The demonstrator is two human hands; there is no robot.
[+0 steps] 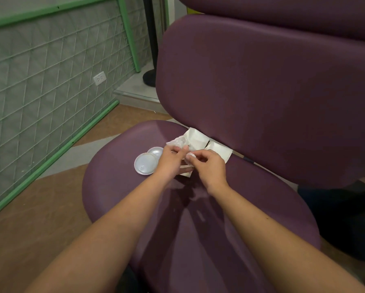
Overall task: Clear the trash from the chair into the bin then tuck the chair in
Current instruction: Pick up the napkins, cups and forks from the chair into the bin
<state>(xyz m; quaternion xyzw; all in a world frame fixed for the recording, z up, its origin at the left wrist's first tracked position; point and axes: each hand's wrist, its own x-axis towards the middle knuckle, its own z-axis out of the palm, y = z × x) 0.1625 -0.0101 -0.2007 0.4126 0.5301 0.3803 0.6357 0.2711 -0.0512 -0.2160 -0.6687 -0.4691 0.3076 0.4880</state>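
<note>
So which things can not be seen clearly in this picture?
- Bin: not in the head view at all.
- Paper under the hands: left hand and right hand cover it.
- Chair base: hidden by its seat.
- Second lid: partly behind the front lid.

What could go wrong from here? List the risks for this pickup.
1. The two plastic lids lie loose beside the left hand; gathering the paper could knock them off the seat.
2. The folded napkins sit at the gap under the backrest and might slip through.
</note>
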